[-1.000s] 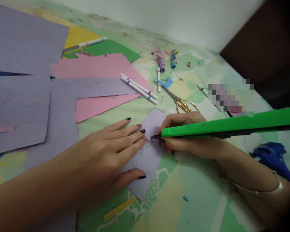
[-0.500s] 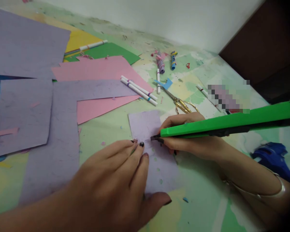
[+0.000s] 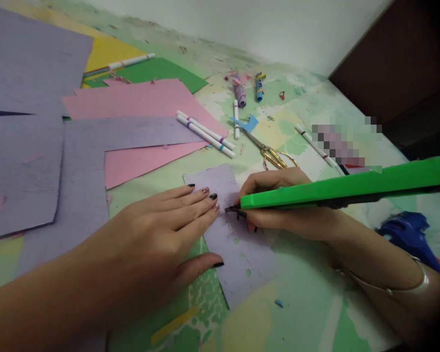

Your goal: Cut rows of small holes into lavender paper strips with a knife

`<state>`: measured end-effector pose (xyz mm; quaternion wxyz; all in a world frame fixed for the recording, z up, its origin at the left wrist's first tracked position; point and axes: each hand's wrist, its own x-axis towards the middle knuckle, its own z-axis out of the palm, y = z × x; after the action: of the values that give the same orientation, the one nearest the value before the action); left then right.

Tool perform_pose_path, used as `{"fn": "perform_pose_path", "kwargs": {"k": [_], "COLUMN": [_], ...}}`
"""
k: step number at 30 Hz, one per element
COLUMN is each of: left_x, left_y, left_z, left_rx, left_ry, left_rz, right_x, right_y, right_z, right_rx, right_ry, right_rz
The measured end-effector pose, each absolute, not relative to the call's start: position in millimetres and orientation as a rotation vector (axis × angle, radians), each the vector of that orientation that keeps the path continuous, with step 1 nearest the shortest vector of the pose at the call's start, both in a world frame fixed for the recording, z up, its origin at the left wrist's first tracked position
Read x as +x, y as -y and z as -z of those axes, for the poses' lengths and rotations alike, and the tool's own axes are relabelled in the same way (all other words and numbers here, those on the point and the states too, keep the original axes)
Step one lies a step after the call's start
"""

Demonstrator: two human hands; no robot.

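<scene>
A strip of purple paper [image 3: 220,176] with several small holes lies slanted on the table in front of me. My left hand [image 3: 161,220] rests flat on its left edge, fingers stretched out and thumb apart. In my right hand [image 3: 278,200] is a green craft knife [image 3: 344,186], pinched between thumb and fingers. Its dark tip touches or nearly touches the purple strip, just right of my left fingertips.
Gold-handled scissors [image 3: 267,149] lie beyond my right hand, near white markers [image 3: 209,134] and small paper rolls [image 3: 259,88]. Large purple sheets [image 3: 22,161] and pink paper [image 3: 143,100] cover the left side. A blue tool [image 3: 407,234] sits by my right forearm.
My left hand has shifted up and left along the strip, uncovering its lower left edge. The strip is turned slightly, and the view has moved a little. The knife stays in my right hand.
</scene>
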<state>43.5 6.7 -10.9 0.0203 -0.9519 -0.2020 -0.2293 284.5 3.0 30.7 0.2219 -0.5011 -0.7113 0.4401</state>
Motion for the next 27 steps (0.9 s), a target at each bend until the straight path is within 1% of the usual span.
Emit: {"fn": "perform_pose_path", "kwargs": {"k": [8, 20, 27], "left_x": [47, 49, 51], "left_y": [1, 9, 8], "left_z": [9, 10, 9], "left_rx": [-2.901, -2.853, -2.846], "left_ry": [0.638, 0.639, 0.64], "left_rz": [0.734, 0.736, 0.739], "right_x": [286, 293, 290], "right_y": [-2, -6, -5], "right_z": [-28, -22, -24], "right_rx": [-1.345, -1.234, -1.317], "right_ry": [1.936, 1.897, 1.892], "right_rz": [-1.234, -1.385, -1.319]}}
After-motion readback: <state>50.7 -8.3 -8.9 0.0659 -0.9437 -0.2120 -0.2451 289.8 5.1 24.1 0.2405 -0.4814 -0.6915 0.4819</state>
